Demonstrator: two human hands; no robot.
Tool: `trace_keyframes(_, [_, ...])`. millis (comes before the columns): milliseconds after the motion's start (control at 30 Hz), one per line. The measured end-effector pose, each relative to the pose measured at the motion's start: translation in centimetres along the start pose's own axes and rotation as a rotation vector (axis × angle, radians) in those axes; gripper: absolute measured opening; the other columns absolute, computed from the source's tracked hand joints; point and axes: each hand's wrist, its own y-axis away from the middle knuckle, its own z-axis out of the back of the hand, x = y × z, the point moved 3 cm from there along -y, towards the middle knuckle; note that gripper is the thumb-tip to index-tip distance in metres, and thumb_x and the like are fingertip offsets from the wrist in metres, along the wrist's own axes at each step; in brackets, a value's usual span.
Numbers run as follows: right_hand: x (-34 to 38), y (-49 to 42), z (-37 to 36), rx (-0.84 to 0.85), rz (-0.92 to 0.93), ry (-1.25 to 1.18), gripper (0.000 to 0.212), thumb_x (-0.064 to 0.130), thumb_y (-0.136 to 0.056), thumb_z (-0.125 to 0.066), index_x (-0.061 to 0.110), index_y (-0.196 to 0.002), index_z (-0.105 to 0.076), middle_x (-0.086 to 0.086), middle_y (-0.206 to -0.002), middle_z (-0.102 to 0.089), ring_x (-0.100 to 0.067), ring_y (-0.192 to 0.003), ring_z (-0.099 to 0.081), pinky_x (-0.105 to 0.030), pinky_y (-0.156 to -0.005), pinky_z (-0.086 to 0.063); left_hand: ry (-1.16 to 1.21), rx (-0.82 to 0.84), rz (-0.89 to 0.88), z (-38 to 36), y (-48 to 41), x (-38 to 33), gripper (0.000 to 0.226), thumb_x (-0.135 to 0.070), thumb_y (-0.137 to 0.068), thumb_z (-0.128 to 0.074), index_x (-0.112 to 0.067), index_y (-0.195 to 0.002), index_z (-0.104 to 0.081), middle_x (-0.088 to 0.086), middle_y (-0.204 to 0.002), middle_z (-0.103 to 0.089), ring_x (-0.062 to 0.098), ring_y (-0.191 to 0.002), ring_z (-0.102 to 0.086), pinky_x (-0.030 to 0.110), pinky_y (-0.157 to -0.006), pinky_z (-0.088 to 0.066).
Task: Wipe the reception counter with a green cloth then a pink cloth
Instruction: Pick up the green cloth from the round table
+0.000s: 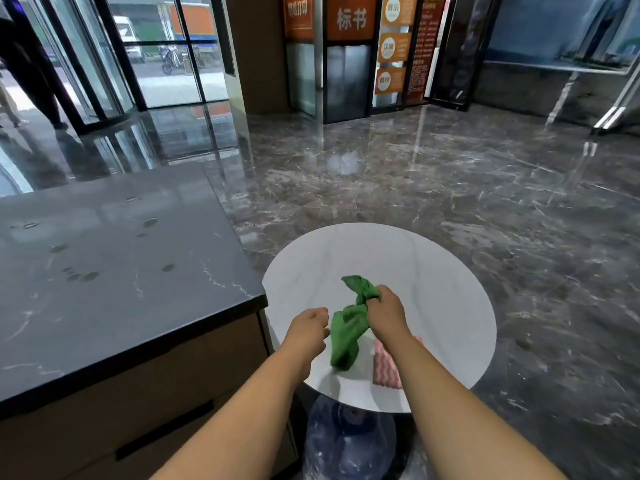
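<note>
Our right hand (386, 315) squeezes the green cloth (346, 332) above the round white counter (433, 271); our left hand (308, 329) curls beside it, whether holding we cannot tell; the pink cloth (384, 370) lies on that counter.

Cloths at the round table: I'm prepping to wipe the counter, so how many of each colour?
Green cloth: 1, gripped by the right hand
Pink cloth: 1, lying on the round table
Total: 2

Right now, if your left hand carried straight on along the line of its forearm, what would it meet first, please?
Most likely the green cloth, bunched in the right hand just ahead of the left hand over the white table; depth is unclear.
</note>
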Motion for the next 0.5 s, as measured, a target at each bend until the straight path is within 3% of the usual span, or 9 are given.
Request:
trace_keyframes(100, [4.0,2.3,3.3,-0.059,0.087,-0.054,0.019,0.001,-0.087,-0.039,0.012,-0.080,-0.052,-0.006,-0.081,-0.056,-0.026,-0.077,-0.052,-0.036,-0.069,-0.042,0.017,0.046,-0.035,0.8,2.4,-1.1,0.021,-0.016,-0.098,-0.043,-0.023,-0.081,-0.053,0.003,-0.089,-0.050,0.021,-0.086,-0.050,0.026,-0.073,-0.040])
trace_keyframes(200, [8.6,4.9,6.4,-0.071,0.168,-0.165,0.016,0.001,-0.089,-0.040,0.004,-0.081,-0.054,-0.010,-0.078,-0.054,-0.023,-0.073,-0.049,-0.034,-0.066,-0.040,0.007,0.073,-0.096,1.9,4.8,-2.3,0.032,-0.004,-0.095,-0.039,-0.025,-0.072,-0.045,0.002,-0.081,-0.040,0.016,-0.075,-0.039,0.022,-0.058,-0.026])
trace_keyframes(233, [10.1,6.2,7.2,-0.064,0.186,-0.195,0.017,0.001,-0.089,-0.040,0.005,-0.078,-0.054,-0.011,-0.076,-0.053,-0.023,-0.071,-0.048,-0.033,-0.065,-0.038,0.009,0.078,-0.116,2.4,5.9,-2.9,0.029,-0.002,-0.096,-0.041,-0.023,-0.077,-0.050,0.003,-0.082,-0.044,0.015,-0.076,-0.043,0.021,-0.060,-0.029])
trace_keyframes(300, [13.0,8.6,8.4,-0.025,0.210,-0.237,0.017,0.002,-0.088,-0.042,0.008,-0.078,-0.054,-0.010,-0.073,-0.051,-0.022,-0.070,-0.047,-0.032,-0.063,-0.036,0.025,0.102,-0.168,2.9,7.7,-4.1,0.019,-0.002,-0.094,-0.051,-0.013,-0.108,-0.058,0.006,-0.098,-0.056,0.016,-0.092,-0.054,0.024,-0.075,-0.041])
trace_keyframes(367, [15.5,11.4,9.1,0.025,0.214,-0.283,0.016,0.003,-0.089,-0.044,0.009,-0.078,-0.055,-0.010,-0.069,-0.051,-0.023,-0.065,-0.049,-0.029,-0.059,-0.037,0.023,0.164,-0.228,3.2,9.7,-5.1,0.043,-0.002,-0.088,-0.062,-0.010,-0.128,-0.051,0.006,-0.113,-0.059,0.017,-0.107,-0.055,0.026,-0.091,-0.040])
trace_keyframes(433, [17.3,14.2,9.2,0.079,0.210,-0.323,0.019,0.003,-0.091,-0.046,0.009,-0.075,-0.054,-0.010,-0.066,-0.055,-0.022,-0.058,-0.053,-0.028,-0.055,-0.039,0.031,0.259,-0.265,3.5,12.0,-5.8,0.044,-0.003,-0.074,-0.074,-0.011,-0.114,-0.058,0.008,-0.112,-0.065,0.019,-0.102,-0.060,0.027,-0.089,-0.044])
trace_keyframes(500, [18.7,16.7,8.8,0.128,0.221,-0.346,0.017,0.004,-0.091,-0.047,0.009,-0.078,-0.057,-0.014,-0.071,-0.059,-0.024,-0.062,-0.056,-0.031,-0.062,-0.042,0.056,0.397,-0.264,3.8,14.5,-5.6,0.042,-0.007,-0.063,-0.074,-0.004,-0.105,-0.067,0.015,-0.105,-0.071,0.029,-0.097,-0.067,0.034,-0.086,-0.054])
